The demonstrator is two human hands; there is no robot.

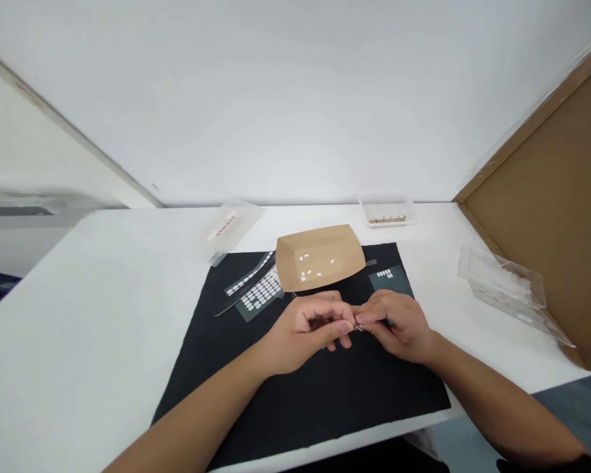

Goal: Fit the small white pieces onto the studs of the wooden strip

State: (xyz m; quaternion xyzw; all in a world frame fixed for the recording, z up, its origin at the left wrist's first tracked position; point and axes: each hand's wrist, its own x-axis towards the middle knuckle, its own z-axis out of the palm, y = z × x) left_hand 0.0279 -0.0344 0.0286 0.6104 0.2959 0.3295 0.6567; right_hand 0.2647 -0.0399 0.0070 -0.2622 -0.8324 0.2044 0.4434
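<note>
In the lower centre, left hand (308,328) and right hand (398,323) pinch together a tiny shiny piece (358,328). Above them stands a tan paper tray (342,244) with small white ovals (332,261).

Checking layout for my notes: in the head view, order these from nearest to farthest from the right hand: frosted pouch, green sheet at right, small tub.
From the right hand:
1. Green sheet: just beyond it, right side of the black mat.
2. Small tub: farther back, behind the mat.
3. Frosted pouch: back left.
</note>
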